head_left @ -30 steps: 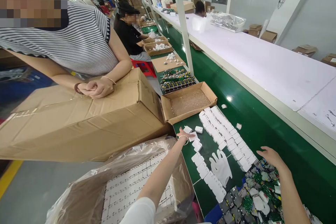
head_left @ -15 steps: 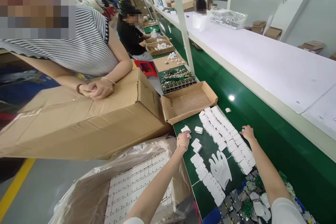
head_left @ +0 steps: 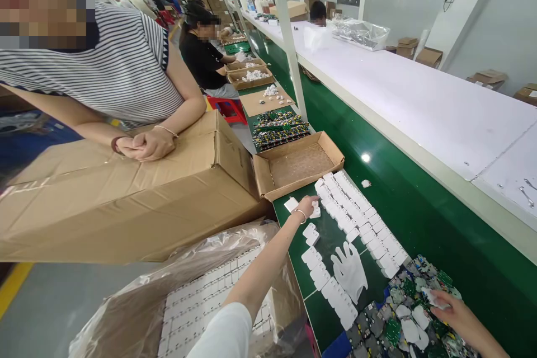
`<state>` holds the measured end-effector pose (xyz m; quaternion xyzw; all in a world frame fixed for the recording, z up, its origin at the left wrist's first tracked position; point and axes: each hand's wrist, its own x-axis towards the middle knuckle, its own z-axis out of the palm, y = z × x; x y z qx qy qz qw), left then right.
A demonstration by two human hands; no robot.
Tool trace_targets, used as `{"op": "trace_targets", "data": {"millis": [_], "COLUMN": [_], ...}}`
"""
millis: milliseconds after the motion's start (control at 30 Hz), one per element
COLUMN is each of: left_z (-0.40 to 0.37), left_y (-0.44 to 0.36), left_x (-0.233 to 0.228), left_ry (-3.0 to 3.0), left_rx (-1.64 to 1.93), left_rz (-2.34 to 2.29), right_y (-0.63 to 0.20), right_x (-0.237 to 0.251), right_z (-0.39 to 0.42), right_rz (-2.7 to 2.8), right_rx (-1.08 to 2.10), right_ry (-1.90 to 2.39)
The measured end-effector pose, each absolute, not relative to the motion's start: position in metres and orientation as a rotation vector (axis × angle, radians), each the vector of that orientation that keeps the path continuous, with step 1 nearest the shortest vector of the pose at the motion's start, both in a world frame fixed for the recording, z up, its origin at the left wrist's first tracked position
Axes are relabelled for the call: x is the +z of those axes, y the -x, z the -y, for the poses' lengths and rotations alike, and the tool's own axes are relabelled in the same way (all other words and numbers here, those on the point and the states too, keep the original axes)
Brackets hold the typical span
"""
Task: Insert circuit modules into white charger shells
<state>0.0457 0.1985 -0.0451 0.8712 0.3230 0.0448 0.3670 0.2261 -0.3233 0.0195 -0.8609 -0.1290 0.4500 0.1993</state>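
My left hand [head_left: 306,206] reaches across the green table with its fingers closed on a small white plastic case [head_left: 316,212]. Another white case [head_left: 291,204] lies just left of it, by the table's edge. Over a heap of circuit boards and grey-white parts [head_left: 392,331], my right hand [head_left: 448,306] pinches a small whitish piece [head_left: 428,296]; its exact kind is unclear. Rows of white cases [head_left: 352,207] stand packed between the hands. A shorter row of white cases [head_left: 331,288] runs along the near edge, beside a white glove [head_left: 351,272].
An open cardboard tray [head_left: 300,165] sits beyond the cases, with stacked circuit boards [head_left: 281,128] behind it. At left, a person in stripes [head_left: 138,67] leans on a large carton [head_left: 168,190]. Below stands a plastic-lined box [head_left: 210,302] of white cases. A white shelf [head_left: 403,84] runs along the right.
My left hand has shifted right, from the edge-side white case to the one beside it. My right hand has left the far side of the rows and come back over the parts heap.
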Motion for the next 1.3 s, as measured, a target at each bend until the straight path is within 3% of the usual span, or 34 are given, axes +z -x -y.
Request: {"op": "trace_targets", "data": {"millis": [167, 500, 733, 967, 1133, 1300], "left_z": [-0.187, -0.198, -0.223, -0.236, -0.228, -0.213], "left_y": [-0.034, -0.038, -0.068, -0.083, -0.058, -0.026], "left_x": [-0.049, -0.062, -0.071, -0.076, -0.071, -0.072], "left_ry": [-2.273, -2.233, -2.133, -2.136, -2.145, -2.0], "left_rx": [-0.011, -0.039, 0.074, 0.183, 0.272, 0.303], "left_rz": [-0.763, -1.024, -1.353, -1.304, -1.303, -1.633], "right_y": [-0.197, -0.183, -0.182, -0.191, -0.209, -0.255], "right_x": [0.006, 0.033, 0.03, 0.024, 0.037, 0.028], "right_z": [0.365, 0.335, 0.306, 0.299, 0.243, 0.14], "right_rz": [0.147, 0.21, 0.222, 0.278, 0.537, 0.557], "right_rx": [1.255, 1.067, 1.199, 1.329, 0.951, 0.573], "right_ry": [2.37, 2.441, 2.345, 2.312, 2.408, 2.454]}}
